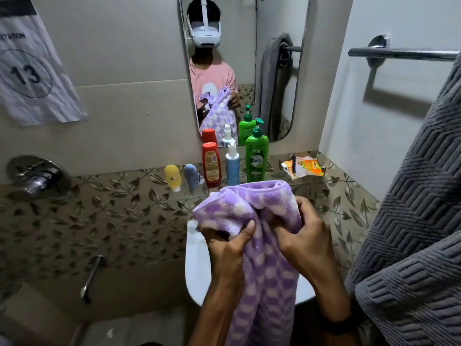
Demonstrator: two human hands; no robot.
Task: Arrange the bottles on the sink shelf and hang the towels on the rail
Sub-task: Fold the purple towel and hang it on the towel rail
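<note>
Purple towel (259, 248) bunched above the sink (197, 265), pinched by left hand (228, 248) and right hand (303, 242), hanging below the grip; bottles (257, 158) beyond, grey towel (409, 221) on rail (399, 54) rightward.

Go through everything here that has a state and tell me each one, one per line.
Purple towel: bunched, held in both hands, not on the rail.
Left hand: grip closed on the purple towel.
Right hand: grip closed on the purple towel.
Grey towel: hanging at the right.
Rail: left part bare.
Green pump bottle: upright on the shelf.
Red bottle: standing cap down.
Yellow bottle: standing cap down.
</note>
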